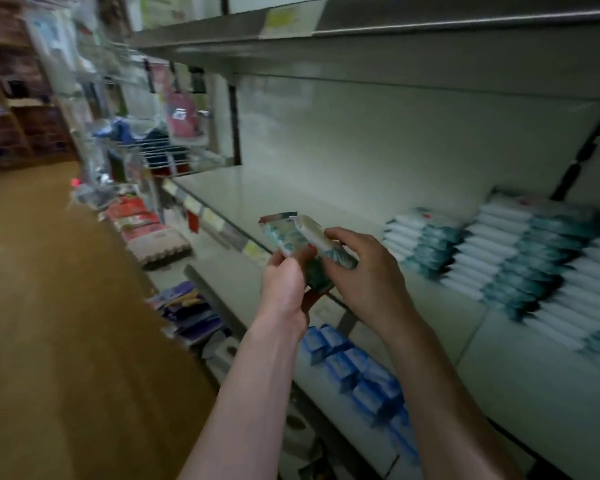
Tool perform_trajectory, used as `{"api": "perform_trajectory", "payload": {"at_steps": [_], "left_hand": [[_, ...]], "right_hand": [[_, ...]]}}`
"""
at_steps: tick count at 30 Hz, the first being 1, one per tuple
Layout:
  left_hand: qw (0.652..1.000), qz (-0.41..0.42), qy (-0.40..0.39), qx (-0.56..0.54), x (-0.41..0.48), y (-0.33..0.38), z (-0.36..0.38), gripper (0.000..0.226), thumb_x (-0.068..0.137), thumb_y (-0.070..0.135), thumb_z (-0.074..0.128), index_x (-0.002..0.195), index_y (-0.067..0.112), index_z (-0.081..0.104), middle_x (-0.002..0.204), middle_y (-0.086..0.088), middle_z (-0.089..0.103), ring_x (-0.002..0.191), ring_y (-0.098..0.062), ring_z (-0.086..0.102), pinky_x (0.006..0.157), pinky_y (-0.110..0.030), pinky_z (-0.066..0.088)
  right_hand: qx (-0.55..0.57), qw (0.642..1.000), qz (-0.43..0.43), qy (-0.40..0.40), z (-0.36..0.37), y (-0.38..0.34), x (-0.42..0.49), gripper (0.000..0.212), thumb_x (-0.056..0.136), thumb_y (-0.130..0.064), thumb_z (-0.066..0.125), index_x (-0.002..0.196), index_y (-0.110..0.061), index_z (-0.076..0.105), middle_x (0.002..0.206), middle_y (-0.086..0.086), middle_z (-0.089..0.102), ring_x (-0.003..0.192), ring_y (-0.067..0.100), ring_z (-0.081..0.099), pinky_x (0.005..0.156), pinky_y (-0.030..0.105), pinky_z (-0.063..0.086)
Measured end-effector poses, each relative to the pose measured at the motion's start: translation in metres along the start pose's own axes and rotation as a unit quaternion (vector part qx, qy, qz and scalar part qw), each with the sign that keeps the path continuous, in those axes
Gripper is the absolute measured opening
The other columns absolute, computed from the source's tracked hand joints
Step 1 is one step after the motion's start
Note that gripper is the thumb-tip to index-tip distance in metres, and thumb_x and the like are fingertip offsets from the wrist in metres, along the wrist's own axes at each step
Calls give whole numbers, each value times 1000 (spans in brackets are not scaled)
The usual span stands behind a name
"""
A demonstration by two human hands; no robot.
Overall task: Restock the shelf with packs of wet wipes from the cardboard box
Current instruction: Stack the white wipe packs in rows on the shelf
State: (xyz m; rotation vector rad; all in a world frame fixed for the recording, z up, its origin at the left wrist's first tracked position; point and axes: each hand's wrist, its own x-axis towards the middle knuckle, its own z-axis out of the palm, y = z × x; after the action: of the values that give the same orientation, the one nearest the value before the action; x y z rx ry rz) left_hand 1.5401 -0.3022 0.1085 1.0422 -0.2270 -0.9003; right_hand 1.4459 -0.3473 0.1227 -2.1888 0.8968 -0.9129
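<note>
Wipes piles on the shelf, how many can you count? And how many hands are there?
Piles of wipes on the shelf: 3: left pile, middle pile, right pile, which is cut off by the picture's edge.
Hands: 2: left hand and right hand, both gripping the held wipes.
Total: 5

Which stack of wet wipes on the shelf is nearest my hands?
The leftmost stack, just right of your right hand; the other stacks sit farther right.
</note>
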Motion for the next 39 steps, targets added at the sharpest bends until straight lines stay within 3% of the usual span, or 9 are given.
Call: {"api": "perform_trajectory", "payload": {"at_steps": [4,12,16,20,23,26,30,36,39], "left_hand": [[998,-32,-60,-1,15,-7,33,21,88,2,56,104,11,65,91,-12,73,85,-23,69,55,-26,56],[981,-80,-179,-1,60,-7,68,22,90,0,53,107,12,61,106,-15,69,103,-28,66,76,-38,58],[971,-125,-201,-23,85,-8,79,20,92,-2,50,106,8,59,106,-19,66,100,-32,65,88,-49,54],[966,-155,-200,-45,105,-6,82,16,93,-5,47,95,9,55,100,-17,63,94,-34,64,89,-50,52],[965,-168,-196,-47,118,-5,81,19,92,-6,48,90,13,52,98,-14,61,95,-33,62,92,-52,50],[963,-177,-200,-34,127,-5,81,18,93,-6,48,100,11,49,97,-12,60,98,-33,62,93,-52,51],[961,-182,-204,-28,136,-5,84,19,93,-5,48,93,13,50,97,-12,60,100,-33,61,91,-50,51],[961,-183,-208,-13,141,-5,91,18,94,-2,47,89,15,52,94,-10,62,94,-29,62,90,-50,52],[959,-183,-218,3,143,-6,95,14,94,3,50,90,15,55,97,-12,65,92,-29,64,86,-49,54]], "right_hand": [[-35,999,36,15,-25,12,15,37,90,-23,60,126,-33,57,120,-7,59,104,11,55,88,30,48],[-221,973,62,19,-52,20,59,35,89,-20,56,123,-30,61,104,-5,67,94,16,57,78,33,48],[-333,939,84,26,-62,36,93,25,87,-7,50,100,-20,67,82,4,60,80,21,50,59,29,33],[-426,897,98,71,-72,57,119,26,88,-2,49,101,-17,66,74,5,48,75,22,45,60,29,29],[-538,836,99,46,-75,71,133,25,89,0,50,106,-13,62,68,2,38,78,21,40,65,28,26],[-589,800,116,8,-73,82,140,24,87,0,52,107,-11,61,95,7,63,97,25,50,71,30,27],[-600,787,143,-20,-68,100,144,27,85,2,53,109,-8,61,110,9,64,109,27,49,78,32,36],[-548,810,193,-73,-70,101,148,23,89,-10,48,109,-7,59,114,9,58,107,26,49,74,32,35],[-527,821,202,-86,-76,91,151,19,91,-12,47,107,-7,58,113,11,58,91,24,48,70,30,36]]}}
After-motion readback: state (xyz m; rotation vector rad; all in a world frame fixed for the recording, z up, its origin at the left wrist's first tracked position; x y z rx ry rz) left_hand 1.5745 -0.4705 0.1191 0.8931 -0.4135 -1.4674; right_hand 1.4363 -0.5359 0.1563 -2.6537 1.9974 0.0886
